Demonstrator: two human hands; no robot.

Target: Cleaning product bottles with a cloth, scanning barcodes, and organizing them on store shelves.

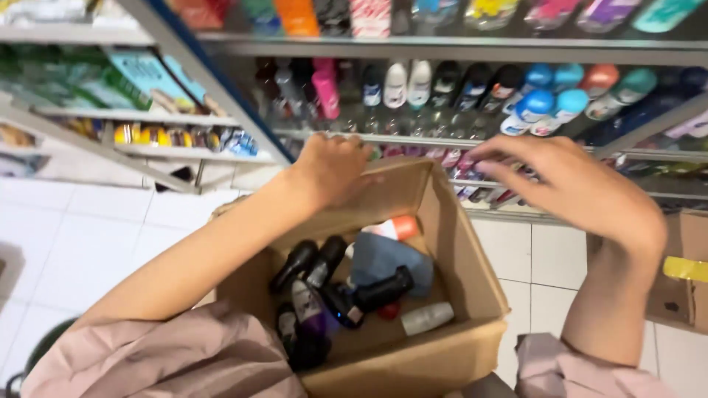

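At far left, blurred shelves (147, 118) carry green packets and small tins too smeared to identify, above a white tiled floor (81, 228). The left hand (332, 168) curls over the far rim of an open cardboard box (464, 258), its fingertips hidden behind the flap so I cannot tell whether it grips the edge; the box holds a jumble of dark roll-on bottles (313, 265), a white one and a blue-grey pouch, partly covering each other. The right hand (575, 188) hovers spread and holding nothing beside the shelf rail (413, 140) under motion-blurred deodorant bottles (531, 107), with a second carton (682, 273) cut off at right.
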